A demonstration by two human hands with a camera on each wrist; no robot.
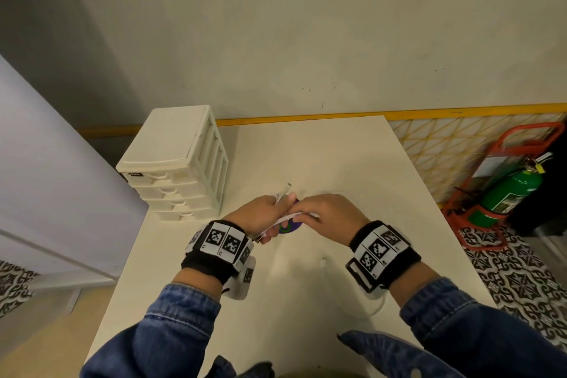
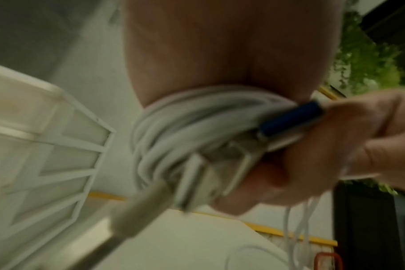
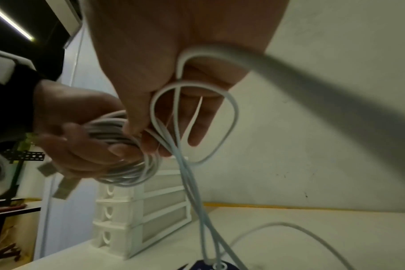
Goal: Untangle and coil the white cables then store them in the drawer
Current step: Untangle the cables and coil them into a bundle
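White coiled cable sits clenched in the left hand — right hand pinches loose loops.

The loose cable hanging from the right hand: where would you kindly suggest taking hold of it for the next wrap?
Probably just below the right hand, where the loose cable hangs free above the table; pinch it from the side and lead it to the coiled bundle in the left hand.

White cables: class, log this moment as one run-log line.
stage: coiling | left hand: grips cable coil | right hand: holds loose cable loop | drawer unit: all drawers closed | stored: none
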